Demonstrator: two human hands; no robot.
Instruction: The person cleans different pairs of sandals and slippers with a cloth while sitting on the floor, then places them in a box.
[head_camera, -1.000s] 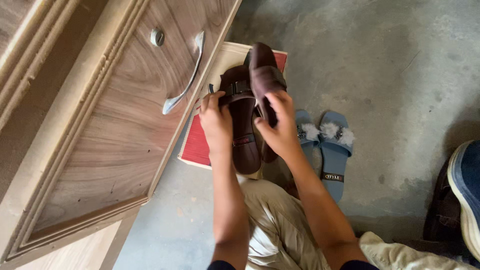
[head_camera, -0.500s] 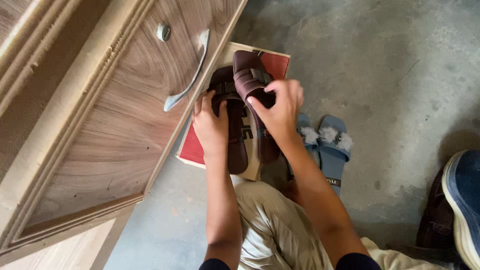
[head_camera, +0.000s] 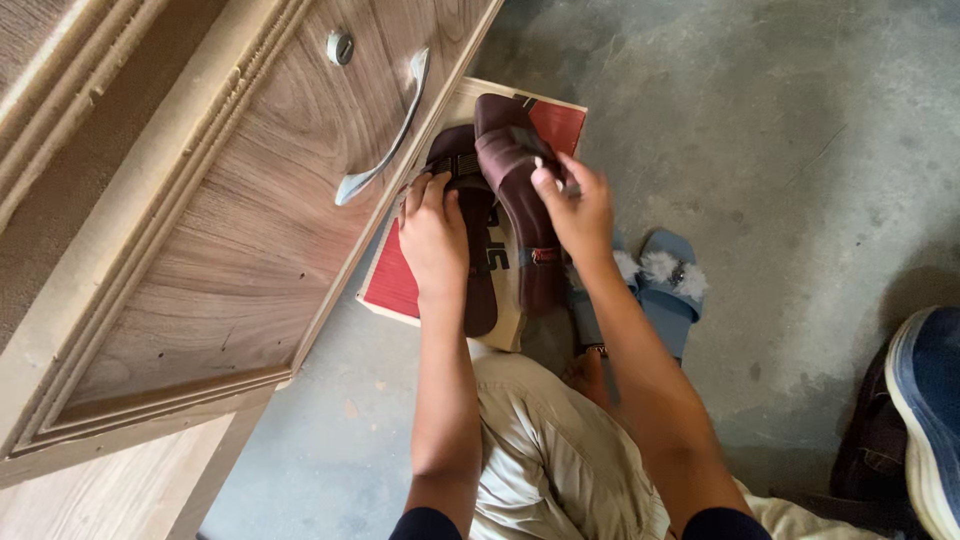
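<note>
An open wooden cabinet door (head_camera: 230, 230) with a curved silver handle (head_camera: 385, 130) and a round metal lock (head_camera: 340, 48) is leaning across the left side, its edge overhanging the grey concrete floor (head_camera: 780, 130). A pair of blue slippers (head_camera: 655, 290) with fluffy white trim is lying on that floor to the right, partly hidden. At the far right edge, a blue shoe with a white sole (head_camera: 925, 410) is poking into view beside something dark that cannot be made out.

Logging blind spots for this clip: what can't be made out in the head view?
- Shoebox interior: covered by the two brown sandals and both hands.
- Left hand grip on its sandal: fingertips hidden.
- Blue slippers: partly behind the right hand and forearm.
- Blue shoe: cut off by the right edge.
</note>
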